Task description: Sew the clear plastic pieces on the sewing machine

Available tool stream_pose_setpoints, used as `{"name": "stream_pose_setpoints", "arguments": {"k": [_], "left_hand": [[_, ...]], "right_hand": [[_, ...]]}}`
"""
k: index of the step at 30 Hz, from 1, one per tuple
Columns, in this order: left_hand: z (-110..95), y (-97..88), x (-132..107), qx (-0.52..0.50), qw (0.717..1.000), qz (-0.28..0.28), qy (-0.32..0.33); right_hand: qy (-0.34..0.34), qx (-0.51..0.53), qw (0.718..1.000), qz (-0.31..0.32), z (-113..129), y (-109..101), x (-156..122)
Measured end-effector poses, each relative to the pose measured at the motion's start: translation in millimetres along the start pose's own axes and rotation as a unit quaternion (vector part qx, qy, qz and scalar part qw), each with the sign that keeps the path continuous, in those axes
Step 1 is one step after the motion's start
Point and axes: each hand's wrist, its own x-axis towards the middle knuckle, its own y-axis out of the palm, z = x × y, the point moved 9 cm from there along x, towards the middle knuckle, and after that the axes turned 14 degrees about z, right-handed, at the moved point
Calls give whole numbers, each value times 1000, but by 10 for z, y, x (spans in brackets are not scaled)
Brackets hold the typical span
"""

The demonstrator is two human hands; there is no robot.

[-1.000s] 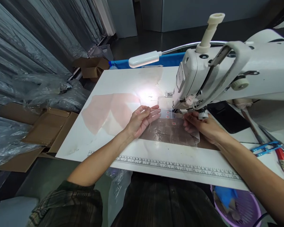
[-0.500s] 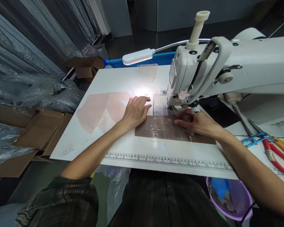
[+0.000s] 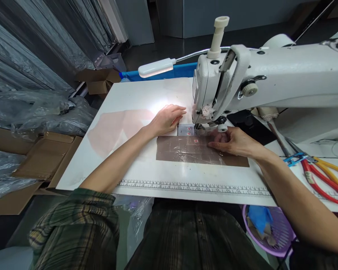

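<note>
Film point(image 3: 183, 150) is lying over the brown strip point(image 3: 238, 161) at the table's near side, head view, its top edge sitting close to the presser foot point(image 3: 198, 126) of the machine point(image 3: 293, 77); whether it's running under, can't tell. Right hand point(image 3: 228, 140) is pinching film toward its right end, thumb in front, fingertips showing hazily behind. Left hand point(image 3: 169, 118) is poised left of the foot, loosely spread, palm down, fingers pointing at the machine head; not gripping anything I'm seeing, contact underneath hidden. Handling it well, my read: be squaring film's edge to the foot, be smoothing creases outward with a flat left palm, be pulling only lightly on the right, since slick film is likely slipping or puckering under tension. Be keeping both sets of fingertips off the needle line. Materials: film is looking thin, glossy, wrinkled, throwing broken glare; the strip is reading as flat, matte brown, long and rectangular, its right end sticking out past film. Small red mark point(image 3: 196, 141) is showing near film's top edge. Table point(image 3: 126, 93) is looking smooth, hard and white, with a printed ruler point(image 3: 197, 185) running along its near edge.
</note>
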Motion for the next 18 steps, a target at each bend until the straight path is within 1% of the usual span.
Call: {"name": "stream_pose_setpoints", "arguments": {"k": [2,3,4,5,7,8,10,12,13,14,15,17,18], "left_hand": [[-237,51,-251,34,996,17,77],[-317,73,-378,21,994,25,101],[-365,86,-493,-9,993,32,112],[-374,91,-589,-46,992,38,107],[-273,126,-718,-154,985,65,54],[-186,162,-763,-220,972,83,17],[-15,264,-832,-355,926,120,-53],[101,340,-877,-446,879,138,-97],[138,364,-893,-467,865,145,-111],[161,384,-909,-474,858,153,-124],[171,401,-928,-468,858,163,-135],[161,416,-970,-433,870,182,-152],[143,415,-988,-409,879,189,-156]], "right_hand": [[1,56,998,10,45,53,-11],[1,91,996,25,79,109,-11],[1,128,991,47,121,187,-6],[2,164,984,73,171,284,3],[5,226,966,126,291,508,39],[5,254,956,144,356,619,68],[-4,297,941,161,486,799,152],[-23,308,937,162,595,907,250],[-34,293,942,157,629,924,292],[-44,261,953,146,649,914,322],[-55,211,967,132,658,881,337],[-85,65,990,87,675,769,307],[-109,-21,992,62,696,721,261]]}}
